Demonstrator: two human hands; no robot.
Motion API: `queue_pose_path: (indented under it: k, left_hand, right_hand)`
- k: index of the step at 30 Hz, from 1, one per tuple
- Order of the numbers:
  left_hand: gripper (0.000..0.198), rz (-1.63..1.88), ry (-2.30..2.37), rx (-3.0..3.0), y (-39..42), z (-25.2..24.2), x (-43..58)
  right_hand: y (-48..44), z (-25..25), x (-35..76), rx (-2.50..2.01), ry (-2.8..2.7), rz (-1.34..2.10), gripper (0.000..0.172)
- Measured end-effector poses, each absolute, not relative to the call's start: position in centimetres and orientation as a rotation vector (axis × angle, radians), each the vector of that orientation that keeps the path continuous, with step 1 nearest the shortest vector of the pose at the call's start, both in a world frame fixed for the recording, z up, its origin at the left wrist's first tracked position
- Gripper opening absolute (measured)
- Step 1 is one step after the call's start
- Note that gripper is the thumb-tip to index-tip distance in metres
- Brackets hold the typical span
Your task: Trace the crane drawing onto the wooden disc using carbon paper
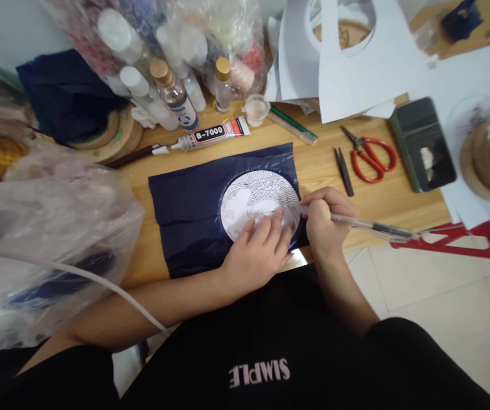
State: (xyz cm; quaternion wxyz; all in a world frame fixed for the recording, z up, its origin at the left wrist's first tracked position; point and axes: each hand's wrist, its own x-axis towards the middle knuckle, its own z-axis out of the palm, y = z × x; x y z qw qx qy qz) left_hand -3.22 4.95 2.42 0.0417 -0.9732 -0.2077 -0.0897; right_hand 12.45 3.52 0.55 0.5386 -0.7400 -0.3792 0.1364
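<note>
"Black cloth came nearest on my monitor: the wearer's T-shirt [245,330], lettered SIMPLE. Just past it, the left hand [253,256] lay on the paper disc [266,191], fingers slightly apart, pressing rather than gripping."

"And the right hand [326,222]?"

"Clamped on a clear-barrelled pen [368,225]. I had its tip at the disc's right edge."

"How far along was it?"

"Partway, I judged. The disc was on the navy fabric [189,208], toward its right side, and a bluish rim followed the upper and left edge. From my end I couldn't tell whether that was a drawn line. The hand hid much of the lower edge, so I couldn't say what was left there. I saw no cut in the fabric around it."

"And the disc itself?"

"White, flat, neatly round, filled with fine black linework: what looked like a bird with scaled feathers and fanned plumes, uncoloured."

"Anything farther off?"

"Red-handled scissors [359,144] and dark tweezers [343,172] sat apart on the wooden table [317,168]. Beyond the fabric I made out a B-7000 glue tube [213,135], then a gold-capped bottle [180,105]."
</note>
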Motion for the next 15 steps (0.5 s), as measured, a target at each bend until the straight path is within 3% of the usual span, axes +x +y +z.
queue_pose_path:
  k: [15]
  left_hand:
    - [0.043, -0.263, -0.637, -2.972, 4.97, 2.54, -3.19]
  right_hand:
    - [3.26, 0.3, 12.3, -1.745, -0.807, 0.319, 0.02]
